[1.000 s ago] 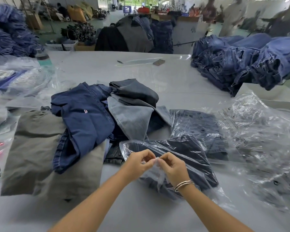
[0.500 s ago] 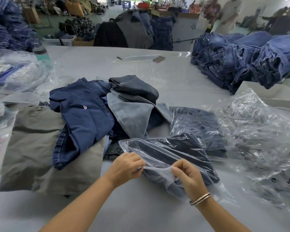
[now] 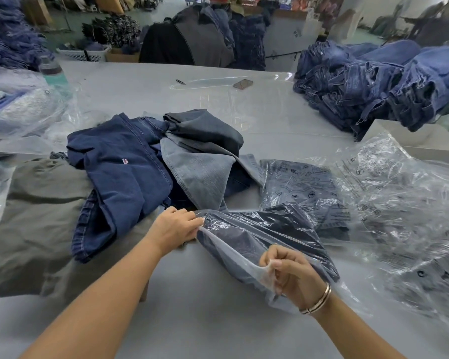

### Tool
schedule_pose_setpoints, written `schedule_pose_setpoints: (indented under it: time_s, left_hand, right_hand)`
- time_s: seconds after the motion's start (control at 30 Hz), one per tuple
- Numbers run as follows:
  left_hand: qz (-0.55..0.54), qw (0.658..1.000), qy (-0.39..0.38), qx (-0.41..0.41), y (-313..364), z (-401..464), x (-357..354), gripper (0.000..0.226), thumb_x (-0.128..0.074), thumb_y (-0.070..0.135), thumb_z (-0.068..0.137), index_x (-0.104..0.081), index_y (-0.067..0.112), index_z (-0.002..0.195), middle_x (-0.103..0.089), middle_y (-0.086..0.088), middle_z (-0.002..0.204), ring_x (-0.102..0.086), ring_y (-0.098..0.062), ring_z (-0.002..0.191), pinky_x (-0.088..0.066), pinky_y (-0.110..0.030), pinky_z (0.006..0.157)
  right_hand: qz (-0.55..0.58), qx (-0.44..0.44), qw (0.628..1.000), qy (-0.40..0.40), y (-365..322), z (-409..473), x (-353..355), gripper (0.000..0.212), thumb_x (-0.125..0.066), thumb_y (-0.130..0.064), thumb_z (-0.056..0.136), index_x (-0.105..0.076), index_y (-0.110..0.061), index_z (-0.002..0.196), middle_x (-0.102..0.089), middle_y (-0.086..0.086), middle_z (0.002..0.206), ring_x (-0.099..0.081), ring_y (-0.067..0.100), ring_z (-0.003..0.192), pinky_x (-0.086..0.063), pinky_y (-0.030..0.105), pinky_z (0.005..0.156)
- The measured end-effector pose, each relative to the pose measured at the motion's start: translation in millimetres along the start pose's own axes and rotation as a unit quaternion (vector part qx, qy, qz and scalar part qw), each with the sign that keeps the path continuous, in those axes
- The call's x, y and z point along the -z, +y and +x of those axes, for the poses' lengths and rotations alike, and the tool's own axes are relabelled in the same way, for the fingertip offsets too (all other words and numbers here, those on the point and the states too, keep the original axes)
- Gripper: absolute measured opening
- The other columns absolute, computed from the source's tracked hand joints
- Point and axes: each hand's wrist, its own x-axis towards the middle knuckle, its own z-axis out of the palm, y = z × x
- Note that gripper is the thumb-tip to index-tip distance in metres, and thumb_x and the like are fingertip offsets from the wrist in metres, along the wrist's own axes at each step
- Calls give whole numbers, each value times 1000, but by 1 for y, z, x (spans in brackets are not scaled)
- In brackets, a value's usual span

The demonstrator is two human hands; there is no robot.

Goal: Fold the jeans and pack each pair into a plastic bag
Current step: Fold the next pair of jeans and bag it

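Observation:
A clear plastic bag point(image 3: 246, 247) holding a folded pair of dark jeans point(image 3: 278, 224) lies on the grey table in front of me. My left hand point(image 3: 175, 229) pinches the bag's open edge at its left corner. My right hand point(image 3: 292, 274) grips the same edge lower right, stretching the flap between them. A second bagged pair point(image 3: 303, 187) lies just behind. Loose jeans point(image 3: 125, 177), dark blue, light blue and charcoal, are heaped to the left.
An olive-grey garment point(image 3: 36, 224) is spread at the left. Crumpled printed plastic bags point(image 3: 405, 203) cover the right. A tall pile of blue jeans point(image 3: 373, 81) sits at the far right, more bagged items point(image 3: 18, 107) at the far left. Small objects point(image 3: 243, 83) lie mid-table.
My hands, pinched together at the bag's mouth a second ago, have drawn apart: left up and left, right down and right, stretching the bag's edge.

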Motion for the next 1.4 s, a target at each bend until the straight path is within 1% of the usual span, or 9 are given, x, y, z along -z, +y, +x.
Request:
schedule_pose_setpoints:
  time_s: [0.17,0.27,0.4,0.53,0.7,0.9,1.03,1.2,1.4]
  left_hand:
    - [-26,984,-92,150,3,-23,-13,14,-56,20,86,-62,15,74,-59,-4,67,-59,-24,55,-40,-27,47]
    - [-235,828,-219,460,18,-32,-29,9,-49,22,96,-52,16,90,-65,-10,85,-61,-31,74,-43,-33,60]
    - [-405,585,-180,679,30,-35,-46,28,-46,25,96,-55,-2,101,-60,-15,71,-59,-24,50,-46,-25,45]
    - [-427,524,-165,718,32,-38,-61,47,-52,34,95,-62,-11,106,-67,-25,94,-67,-37,85,-55,-40,75]
    - [-532,414,-103,731,34,-36,-63,31,-62,15,92,-52,10,63,-47,-7,55,-37,-15,44,-32,-23,47]
    - [-589,413,-67,691,40,-18,-64,24,-70,13,87,-56,10,67,-45,-6,62,-38,-16,53,-36,-24,51]
    - [-520,494,-65,694,33,-21,-67,14,-71,11,84,-61,7,76,-59,-9,68,-53,-19,58,-51,-28,59]
    - [-437,555,-56,706,11,-11,-63,21,-74,16,81,-54,16,76,-68,-18,94,-66,-35,89,-54,-44,85]
    - [-396,604,-38,691,-15,15,-63,19,-75,21,80,-56,21,80,-68,-9,95,-65,-29,88,-53,-32,70]
  right_hand:
    - [-96,-78,992,-17,6,10,8,7,-59,-10,76,-61,-12,70,-58,5,65,-50,12,47,-43,18,43]
    - [-317,-158,934,-39,14,23,-2,21,-56,-33,91,-59,-15,78,-61,-3,65,-54,10,54,-48,19,54]
    - [-579,-173,796,17,40,50,-32,37,-48,-59,87,-51,-25,73,-55,-5,71,-52,14,64,-48,30,64]
    - [-746,-193,633,-73,82,71,-58,57,-41,-70,83,-53,-18,105,-62,8,104,-60,28,96,-46,39,80]
    - [-777,-210,591,-47,117,91,-73,66,-42,-64,85,-48,-11,124,-61,14,117,-60,32,105,-41,40,76]
    - [-786,-204,584,11,115,125,-80,51,-39,-45,94,-53,-8,125,-61,12,118,-61,30,104,-39,36,74]
    - [-803,-217,554,-10,118,131,-79,34,-40,-21,96,-56,-8,123,-59,12,123,-58,32,111,-41,37,81]
    - [-799,-177,573,-33,114,123,-93,37,-40,-28,94,-59,-6,118,-60,18,121,-58,34,110,-43,38,86]
    - [-803,-154,571,-74,112,106,-97,36,-40,-25,93,-60,-3,114,-59,21,116,-59,37,105,-38,37,75]
